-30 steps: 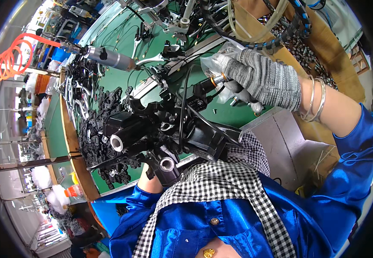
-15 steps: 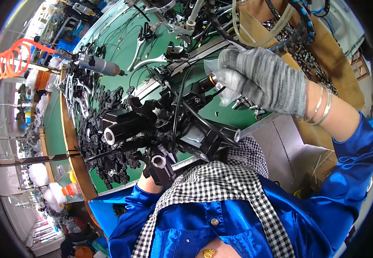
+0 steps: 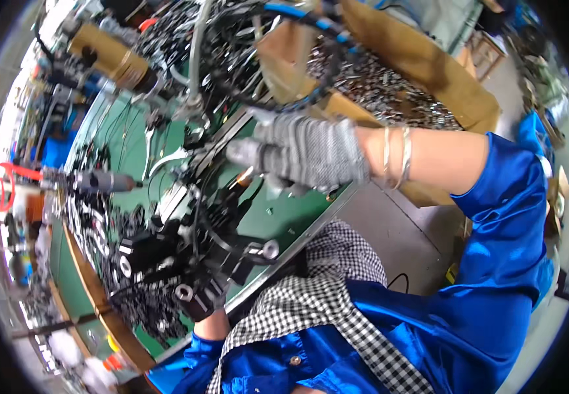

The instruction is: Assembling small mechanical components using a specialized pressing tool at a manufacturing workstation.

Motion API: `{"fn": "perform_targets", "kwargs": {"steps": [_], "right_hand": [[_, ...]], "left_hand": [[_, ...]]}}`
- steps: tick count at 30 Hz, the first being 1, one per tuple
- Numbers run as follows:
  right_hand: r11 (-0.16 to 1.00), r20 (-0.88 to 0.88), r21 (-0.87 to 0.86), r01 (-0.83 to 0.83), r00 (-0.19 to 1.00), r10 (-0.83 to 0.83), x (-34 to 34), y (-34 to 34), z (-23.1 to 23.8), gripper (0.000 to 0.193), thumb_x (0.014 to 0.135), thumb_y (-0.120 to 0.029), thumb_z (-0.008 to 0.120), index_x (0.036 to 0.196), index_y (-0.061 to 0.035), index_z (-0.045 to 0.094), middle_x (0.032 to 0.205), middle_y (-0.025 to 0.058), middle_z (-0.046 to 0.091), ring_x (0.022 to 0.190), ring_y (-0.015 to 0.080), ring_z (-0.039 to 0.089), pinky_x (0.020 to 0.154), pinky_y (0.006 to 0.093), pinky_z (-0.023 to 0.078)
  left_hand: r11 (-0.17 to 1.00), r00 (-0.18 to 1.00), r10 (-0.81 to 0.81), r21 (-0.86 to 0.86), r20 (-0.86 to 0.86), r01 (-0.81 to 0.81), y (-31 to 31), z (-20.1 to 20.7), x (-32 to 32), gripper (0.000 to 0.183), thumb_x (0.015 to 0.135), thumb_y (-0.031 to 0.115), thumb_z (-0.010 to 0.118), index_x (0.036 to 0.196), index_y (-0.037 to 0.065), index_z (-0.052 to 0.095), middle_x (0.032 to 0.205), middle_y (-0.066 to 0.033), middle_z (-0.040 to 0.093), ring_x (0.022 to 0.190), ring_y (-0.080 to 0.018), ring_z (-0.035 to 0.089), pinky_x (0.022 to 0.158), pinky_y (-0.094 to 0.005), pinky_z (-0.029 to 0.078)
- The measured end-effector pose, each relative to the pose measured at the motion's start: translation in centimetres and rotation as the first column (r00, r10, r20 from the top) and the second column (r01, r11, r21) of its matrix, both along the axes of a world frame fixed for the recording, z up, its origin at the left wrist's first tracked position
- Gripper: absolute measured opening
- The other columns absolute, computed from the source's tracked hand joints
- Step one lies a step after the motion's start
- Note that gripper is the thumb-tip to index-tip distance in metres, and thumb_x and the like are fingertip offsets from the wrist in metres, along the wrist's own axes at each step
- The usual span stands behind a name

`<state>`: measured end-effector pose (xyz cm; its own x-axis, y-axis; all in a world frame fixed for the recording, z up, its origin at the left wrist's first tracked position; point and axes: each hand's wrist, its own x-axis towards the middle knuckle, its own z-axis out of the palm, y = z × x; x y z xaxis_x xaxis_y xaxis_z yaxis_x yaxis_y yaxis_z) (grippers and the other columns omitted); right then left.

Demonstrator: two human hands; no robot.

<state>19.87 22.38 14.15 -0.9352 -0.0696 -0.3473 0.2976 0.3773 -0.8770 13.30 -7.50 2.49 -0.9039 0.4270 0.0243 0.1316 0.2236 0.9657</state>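
Head view: A right hand (image 3: 297, 154) in a grey striped glove hovers over a green bench (image 3: 281, 220), fingers curled beside a copper-coloured fitting (image 3: 244, 176); blur leaves unclear whether its grip holds the piece. A black assembly (image 3: 186, 262) with silver-ended tubes sits low before the worker, above the near edge. The left forearm (image 3: 212, 326) reaches beneath it, the left hand hidden, its grip impossible to tell. Beyond stands a cardboard box (image 3: 429, 56) of small metal parts (image 3: 383, 88).
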Motion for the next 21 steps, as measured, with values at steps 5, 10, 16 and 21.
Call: {"fn": "perform_targets", "kwargs": {"steps": [5, 10, 16, 21], "right_hand": [[0.759, -0.587, 0.621, 0.194, 0.757, 0.287, 1.6, 0.1, -1.2, 0.043, 0.098, -0.041, 0.046, 0.082, -0.0031, 0.058, 0.058, 0.0078, 0.054, 0.062, 0.0222, 0.059, 0.062, 0.0359, 0.049], [0.996, 0.022, -0.069, 0.047, 0.999, -0.046, 1.8, 0.5, 0.6, 0.041, 0.097, -0.042, 0.048, 0.081, -0.0054, 0.058, 0.059, 0.0054, 0.056, 0.058, 0.0213, 0.057, 0.063, 0.0354, 0.048], [0.828, -0.635, 0.512, 0.23, 0.751, 0.184, 2.7, 0.9, -2.6, 0.03, 0.097, -0.037, 0.052, 0.1, -0.0076, 0.058, 0.075, 0.0082, 0.059, 0.065, 0.025, 0.061, 0.068, 0.0361, 0.05], [0.995, -0.151, -0.025, -0.092, 0.985, 0.087, 5.1, 3.2, -0.3, 0.027, 0.092, -0.023, 0.058, 0.116, -0.0106, 0.06, 0.069, 0.0027, 0.059, 0.056, 0.0144, 0.059, 0.047, 0.0292, 0.048]], "left_hand": [[0.999, 1.0, -0.017, 0.031, 0.005, 0.017, 1.4, -0.1, 0.1, 0.033, 0.083, 0.013, 0.07, 0.113, 0.005, 0.059, 0.104, -0.0066, 0.06, 0.082, -0.0122, 0.059, 0.063, -0.0314, 0.058], [0.999, 1.0, -0.009, 0.034, 0.005, 0.009, 1.5, 0.0, -0.1, 0.033, 0.083, 0.013, 0.07, 0.113, 0.005, 0.058, 0.104, -0.0068, 0.06, 0.082, -0.0122, 0.059, 0.063, -0.0316, 0.058], [0.999, 1.0, -0.009, 0.034, 0.007, 0.009, 2.2, 0.2, -0.1, 0.033, 0.083, 0.013, 0.07, 0.113, 0.005, 0.058, 0.104, -0.007, 0.06, 0.082, -0.0122, 0.059, 0.062, -0.0317, 0.059], [0.999, 0.999, 0.006, 0.037, 0.032, -0.008, 2.1, 0.1, 0.2, 0.032, 0.083, 0.013, 0.07, 0.113, 0.005, 0.058, 0.104, -0.0071, 0.06, 0.082, -0.0121, 0.059, 0.061, -0.0319, 0.059]]}}
